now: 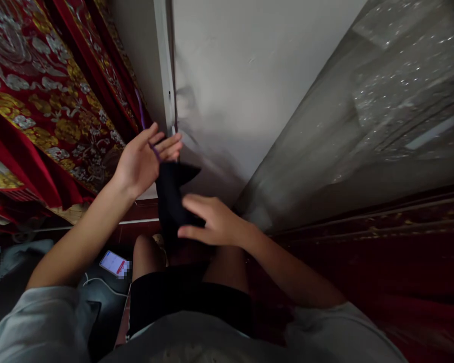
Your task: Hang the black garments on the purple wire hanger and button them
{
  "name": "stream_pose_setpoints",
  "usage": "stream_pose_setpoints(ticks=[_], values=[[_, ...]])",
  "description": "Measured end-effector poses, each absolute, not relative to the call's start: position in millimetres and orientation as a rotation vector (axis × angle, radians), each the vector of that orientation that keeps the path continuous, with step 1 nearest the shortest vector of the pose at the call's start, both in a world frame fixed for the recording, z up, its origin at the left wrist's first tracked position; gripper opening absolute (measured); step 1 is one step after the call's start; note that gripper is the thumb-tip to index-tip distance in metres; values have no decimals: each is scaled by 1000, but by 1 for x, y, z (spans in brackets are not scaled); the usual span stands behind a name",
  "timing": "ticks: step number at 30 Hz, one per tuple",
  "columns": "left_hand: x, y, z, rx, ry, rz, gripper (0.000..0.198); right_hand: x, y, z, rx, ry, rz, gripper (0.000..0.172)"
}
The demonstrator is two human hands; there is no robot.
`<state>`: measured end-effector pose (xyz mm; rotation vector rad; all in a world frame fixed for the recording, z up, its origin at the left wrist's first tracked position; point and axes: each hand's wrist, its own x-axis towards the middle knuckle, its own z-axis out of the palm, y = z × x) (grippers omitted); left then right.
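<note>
My left hand (pixel 139 164) is raised with its palm turned up and its fingers stretched out. A thin purple cord (pixel 154 151) runs across its palm side, and a loose purple length stands above the thumb. Just below that hand hangs a piece of black cloth (pixel 168 196), with a pointed flap sticking out to the right. My right hand (pixel 212 219) is around the lower part of the cloth, its thumb and fingers curved on either side of the black fabric. Some of its fingers are hidden, and the cloth's lower end merges with the dark background.
Red curtains (pixel 71 91) with gold and silver embroidery hang at left. A white panel (pixel 249 75) stands ahead, and clear plastic wrapping (pixel 401 101) covers the right side. Low at left, a lit phone (pixel 114 263) lies on a dark surface beside a white cable (pixel 106 285).
</note>
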<state>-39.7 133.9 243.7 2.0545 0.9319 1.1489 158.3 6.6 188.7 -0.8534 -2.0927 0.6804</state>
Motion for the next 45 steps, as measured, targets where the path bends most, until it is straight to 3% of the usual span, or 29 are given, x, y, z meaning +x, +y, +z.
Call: stream_pose_setpoints(ticks=[3, 6, 9, 12, 14, 18, 21, 23, 28, 30, 32, 35, 39, 41, 45], values=[[-66, 92, 241, 1899, 1047, 801, 43, 160, 19, 176, -654, -2236, 735, 33], [-96, 53, 240, 1795, 961, 331, 38, 180, 49, 156, -865, -1930, 474, 40], [-115, 42, 245, 1973, 930, 225, 30, 198, 72, 131, -1028, -1764, 527, 45], [-120, 73, 248, 2189, 1047, 567, 29, 206, 86, 114, -1099, -1695, 1042, 50], [-119, 107, 248, 2244, 1117, 904, 24, 209, 102, 117, -1124, -1488, 1211, 52], [-112, 153, 245, 2338, 1188, 1547, 34, 220, 158, 154, -1025, -1093, 847, 55], [-106, 141, 236, 2387, 1178, 1713, 31, 232, 183, 176, -981, -1033, 692, 60], [-99, 121, 218, 2466, 1130, 1521, 35, 238, 176, 173, -974, -988, 688, 63], [-72, 103, 134, 2617, 1243, 353, 52, 237, 130, 128, -988, -893, 785, 65], [-61, 107, 102, 2610, 1356, 29, 44, 238, 126, 116, -992, -849, 781, 62], [-55, 108, 77, 2594, 1363, -82, 32, 243, 132, 111, -1005, -795, 741, 57], [-49, 96, 50, 2550, 1312, 182, 22, 248, 133, 104, -1068, -693, 552, 48], [-34, 67, 27, 2317, 1261, 913, 18, 207, 85, 66, -1081, -638, 164, 34], [-24, 57, 22, 2199, 1128, 1119, 15, 166, 51, 36, -1121, -720, 414, 25], [-10, 52, 22, 2170, 839, 1153, 22, 98, 8, -13, -1232, -721, 761, 35]])
